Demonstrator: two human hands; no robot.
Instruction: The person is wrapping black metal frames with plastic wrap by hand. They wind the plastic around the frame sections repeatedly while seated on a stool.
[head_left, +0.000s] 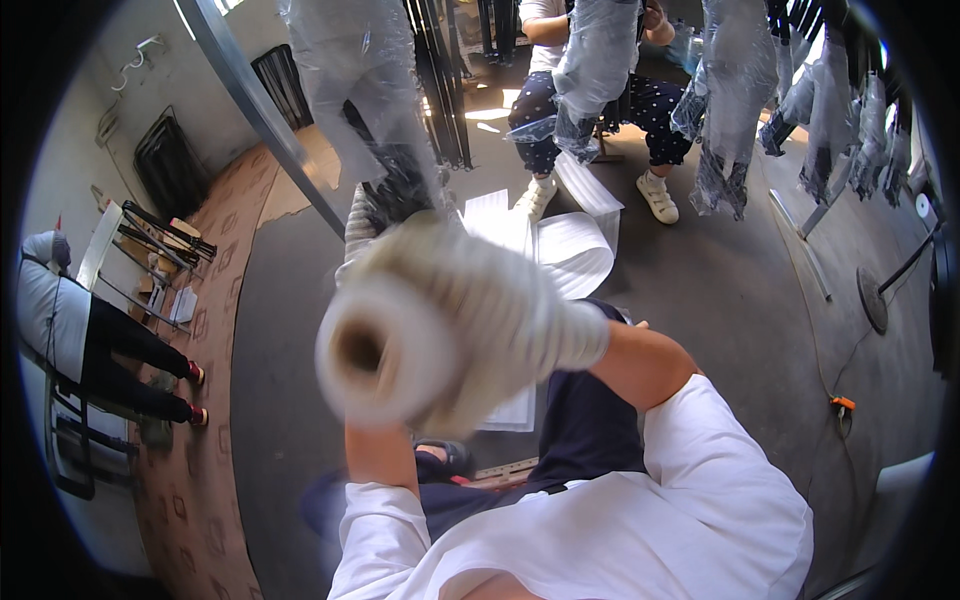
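Right hand (485, 300) is clutching the plastic-film roll (420, 367), core end facing near; wrapped bundle (372, 110) is hanging lengthwise on the far side, left hand (357, 228) nearer it, left grip unclear

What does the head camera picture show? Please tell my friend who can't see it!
A gloved right hand holds a blurred white roll near a hanging, plastic-wrapped dark bundle; the gloved left hand, partly hidden, is against that bundle. A person sits opposite near more wrapped bundles; another person stands far left.
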